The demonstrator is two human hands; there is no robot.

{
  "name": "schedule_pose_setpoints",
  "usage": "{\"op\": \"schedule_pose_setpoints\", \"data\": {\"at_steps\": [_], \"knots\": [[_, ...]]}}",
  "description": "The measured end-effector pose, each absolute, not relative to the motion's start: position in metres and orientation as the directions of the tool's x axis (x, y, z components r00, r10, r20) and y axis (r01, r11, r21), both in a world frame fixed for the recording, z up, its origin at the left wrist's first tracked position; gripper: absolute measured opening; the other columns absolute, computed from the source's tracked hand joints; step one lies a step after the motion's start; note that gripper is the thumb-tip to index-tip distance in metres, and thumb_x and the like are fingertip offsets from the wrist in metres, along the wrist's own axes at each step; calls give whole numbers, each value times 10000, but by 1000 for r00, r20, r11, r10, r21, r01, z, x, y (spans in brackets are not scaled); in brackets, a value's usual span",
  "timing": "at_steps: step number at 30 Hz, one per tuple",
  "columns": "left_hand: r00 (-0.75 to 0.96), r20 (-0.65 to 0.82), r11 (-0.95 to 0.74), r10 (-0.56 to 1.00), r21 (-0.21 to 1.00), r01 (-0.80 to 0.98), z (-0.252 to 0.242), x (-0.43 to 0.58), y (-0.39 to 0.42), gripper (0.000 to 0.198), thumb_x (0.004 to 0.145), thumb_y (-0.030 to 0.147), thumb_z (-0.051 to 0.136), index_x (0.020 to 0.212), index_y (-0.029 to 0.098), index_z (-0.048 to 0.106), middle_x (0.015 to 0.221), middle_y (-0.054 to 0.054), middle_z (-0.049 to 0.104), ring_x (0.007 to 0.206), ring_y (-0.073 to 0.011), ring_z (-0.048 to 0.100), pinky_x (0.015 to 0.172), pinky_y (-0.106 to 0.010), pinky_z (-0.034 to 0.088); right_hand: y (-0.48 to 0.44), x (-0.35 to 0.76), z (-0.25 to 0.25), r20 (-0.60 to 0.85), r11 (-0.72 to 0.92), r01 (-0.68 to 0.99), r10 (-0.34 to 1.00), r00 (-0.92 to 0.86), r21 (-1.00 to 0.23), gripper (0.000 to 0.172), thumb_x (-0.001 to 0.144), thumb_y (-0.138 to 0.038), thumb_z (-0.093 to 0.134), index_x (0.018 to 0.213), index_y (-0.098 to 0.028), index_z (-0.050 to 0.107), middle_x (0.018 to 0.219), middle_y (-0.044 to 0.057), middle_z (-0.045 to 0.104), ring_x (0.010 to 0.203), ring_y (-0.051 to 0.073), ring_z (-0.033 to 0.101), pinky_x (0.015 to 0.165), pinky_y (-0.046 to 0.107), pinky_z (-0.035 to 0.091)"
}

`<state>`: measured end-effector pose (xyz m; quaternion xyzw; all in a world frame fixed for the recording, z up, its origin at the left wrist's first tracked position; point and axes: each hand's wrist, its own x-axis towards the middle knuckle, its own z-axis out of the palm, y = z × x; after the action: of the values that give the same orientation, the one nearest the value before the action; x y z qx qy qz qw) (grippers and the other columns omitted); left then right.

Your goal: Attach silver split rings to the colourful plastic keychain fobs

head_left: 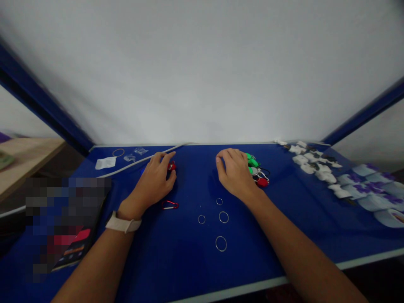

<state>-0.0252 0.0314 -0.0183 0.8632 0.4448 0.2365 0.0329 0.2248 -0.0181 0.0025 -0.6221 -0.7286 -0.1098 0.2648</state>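
Observation:
My left hand [154, 179] is open, its fingers bent and apart over the left middle of the blue tabletop. A small red item [172, 166] shows beside its fingers, partly hidden by them. Just below this hand lies a red carabiner [170, 205]. My right hand [234, 171] is open too, palm down with loosely curved fingers; its underside is hidden. Directly right of it sits a cluster of green keychain pieces [252, 160] with a red one [262, 182]. Between my forearms lie several metal split rings [224, 217] of different sizes.
White clip-like pieces [311, 162] and white-and-purple rolls [366, 185] are spread at the right. A pale cable [132, 165], a white paper slip [105, 163], clear plastic bits [140, 150] and a tan band [118, 152] lie back left. A partly blurred dark item is at the left.

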Motion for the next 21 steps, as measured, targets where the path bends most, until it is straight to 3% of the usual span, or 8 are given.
{"op": "schedule_pose_setpoints", "data": {"at_steps": [4, 9, 14, 18, 21], "knots": [[503, 372, -600, 780, 217, 770, -15, -28, 28, 653, 860, 372, 606, 1438, 132, 417, 1334, -194, 498, 1252, -340, 496, 1072, -518, 425, -17, 228, 2, 503, 195, 963, 861, -76, -187, 203, 968, -232, 399, 901, -200, 589, 936, 93, 666, 915, 270, 556, 843, 409, 336], [533, 291, -588, 794, 147, 795, -9, -30, 22, 671, 818, 468, 656, 1370, 122, 497, 1244, -195, 550, 1172, -360, 532, 1012, -525, 455, -17, 233, 6, 415, 254, 945, 897, -150, -207, 190, 946, -215, 434, 858, -184, 599, 814, 69, 662, 799, 226, 567, 769, 376, 346], [589, 179, -613, 788, 143, 777, 7, -32, 15, 508, 823, 454, 631, 1203, 119, 596, 1147, -174, 600, 1073, -340, 586, 963, -504, 476, -21, 241, 18, 116, 346, 852, 938, -327, -393, 159, 903, -221, 514, 802, -174, 627, 646, 4, 623, 587, 125, 530, 634, 289, 347], [577, 157, -598, 801, 229, 768, 15, -37, 12, 378, 826, 406, 595, 1096, 141, 602, 1097, -141, 609, 1000, -301, 610, 929, -467, 490, -27, 249, 28, -192, 300, 770, 859, -475, -563, 165, 841, -297, 653, 738, -170, 630, 601, -24, 595, 524, 90, 515, 534, 240, 331], [580, 87, -582, 810, 242, 777, 18, -41, 11, 333, 812, 390, 587, 1058, 167, 607, 1047, -113, 613, 910, -279, 625, 870, -452, 502, -29, 251, 32, -303, 263, 762, 803, -513, -592, 193, 769, -319, 754, 832, -168, 652, 608, -42, 589, 526, 90, 527, 512, 225, 339]]}}
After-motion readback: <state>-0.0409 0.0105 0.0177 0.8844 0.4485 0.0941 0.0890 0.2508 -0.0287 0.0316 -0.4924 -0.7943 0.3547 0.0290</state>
